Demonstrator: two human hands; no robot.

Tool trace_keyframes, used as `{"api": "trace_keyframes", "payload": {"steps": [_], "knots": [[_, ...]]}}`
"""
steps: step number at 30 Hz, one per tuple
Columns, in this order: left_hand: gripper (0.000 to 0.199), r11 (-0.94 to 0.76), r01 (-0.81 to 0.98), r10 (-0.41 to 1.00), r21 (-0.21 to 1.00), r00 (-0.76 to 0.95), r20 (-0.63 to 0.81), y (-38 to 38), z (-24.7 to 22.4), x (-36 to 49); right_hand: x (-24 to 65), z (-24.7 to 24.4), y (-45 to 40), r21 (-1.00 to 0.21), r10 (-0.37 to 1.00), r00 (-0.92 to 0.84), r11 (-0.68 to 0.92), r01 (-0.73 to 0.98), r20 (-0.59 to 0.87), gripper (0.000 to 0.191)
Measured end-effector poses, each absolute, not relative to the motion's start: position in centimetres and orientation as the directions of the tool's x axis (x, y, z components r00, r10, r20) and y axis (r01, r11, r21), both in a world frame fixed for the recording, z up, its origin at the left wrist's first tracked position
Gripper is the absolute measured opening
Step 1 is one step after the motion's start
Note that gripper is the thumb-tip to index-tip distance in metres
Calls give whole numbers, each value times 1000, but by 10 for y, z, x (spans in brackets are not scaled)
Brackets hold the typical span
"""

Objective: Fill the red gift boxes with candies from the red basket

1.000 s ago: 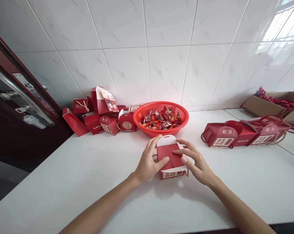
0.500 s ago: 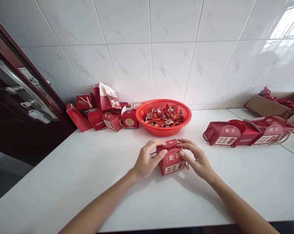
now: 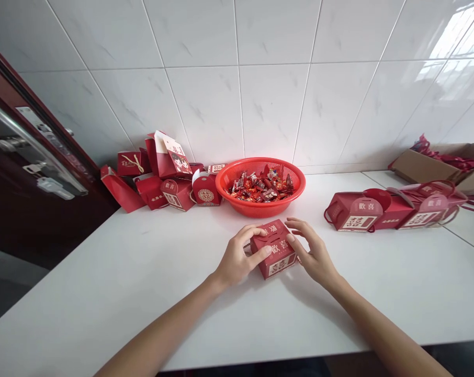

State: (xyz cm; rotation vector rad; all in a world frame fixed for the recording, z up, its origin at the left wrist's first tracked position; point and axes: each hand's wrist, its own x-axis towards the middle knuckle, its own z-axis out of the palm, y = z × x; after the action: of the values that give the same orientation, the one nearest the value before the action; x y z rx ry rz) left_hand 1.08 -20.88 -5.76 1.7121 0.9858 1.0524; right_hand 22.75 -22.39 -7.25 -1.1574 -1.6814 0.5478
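Largest first: white desk (image 3: 240, 335) carries everything, bulk items pushed to the back near the tiled wall (image 3: 205, 99), which leaves the front edge as hand room. Far right: cardboard carton (image 3: 425, 166), open top, red ribbon-like stuff (image 3: 452, 161) inside; its walls keep the loose pile together. Back left: cluster of red boxes (image 3: 153, 191), some stacked and leaning on each other, mixed angles, looks like a loose pile. Right side: row of boxes (image 3: 392, 217), packed side by side, corded handles out at the ends, tidier than the left pile, probably to save width. Red basket (image 3: 260, 210) sits mid-back, just beyond the hands, so both arms can likely reach it equally. Closest to the person: small box (image 3: 282, 264), base down on the desk, turned slightly, printed panel facing the near side, top flaps lying low over the top. Desk takes the weight, so no lifting grip needed. Left hand (image 3: 237, 259) is loosely closed on the box, thumb on the near flap, fingers over the far one, likely steadying and keeping the flaps down. Right hand (image 3: 315, 256) is mostly open, thumb at the near flap's right edge, fingers spread by the far corner; can't tell if they touch. Smallest: wrapped sweets (image 3: 260, 187) heaped in the basket, contained by the raised rim.
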Motion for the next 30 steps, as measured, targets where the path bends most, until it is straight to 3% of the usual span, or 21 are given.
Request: {"api": "trace_keyframes", "payload": {"steps": [4, 7, 9, 13, 17, 22, 26, 30], "knots": [[31, -378, 240, 905, 894, 298, 303, -211, -60, 13, 231, -72, -226, -775, 898, -139, 433, 460, 418, 62], [31, -397, 261, 906, 880, 265, 330, -213, -61, 17, 223, -74, -233, -670, 879, -155, 448, 592, 452, 89], [31, -393, 270, 910, 879, 250, 330, -214, -62, 20, 213, -75, -239, -585, 870, -154, 436, 684, 469, 96], [33, -396, 264, 907, 879, 264, 329, -217, -63, 25, 196, -76, -247, -490, 895, -127, 347, 800, 427, 85], [38, -384, 190, 881, 903, 368, 297, -220, -62, 21, 200, -71, -249, -489, 924, -97, 282, 826, 370, 76], [43, -435, 189, 835, 881, 452, 315, -222, -63, 13, 243, -64, -265, -551, 869, -52, 358, 754, 492, 66], [39, -388, 170, 855, 906, 434, 285, -219, -64, 10, 310, -60, -294, -554, 758, 183, 268, 789, 627, 59], [36, -277, 169, 901, 946, 387, 194, -214, -65, 8, 385, -56, -315, -646, 589, 575, -115, 755, 568, 68]]}}
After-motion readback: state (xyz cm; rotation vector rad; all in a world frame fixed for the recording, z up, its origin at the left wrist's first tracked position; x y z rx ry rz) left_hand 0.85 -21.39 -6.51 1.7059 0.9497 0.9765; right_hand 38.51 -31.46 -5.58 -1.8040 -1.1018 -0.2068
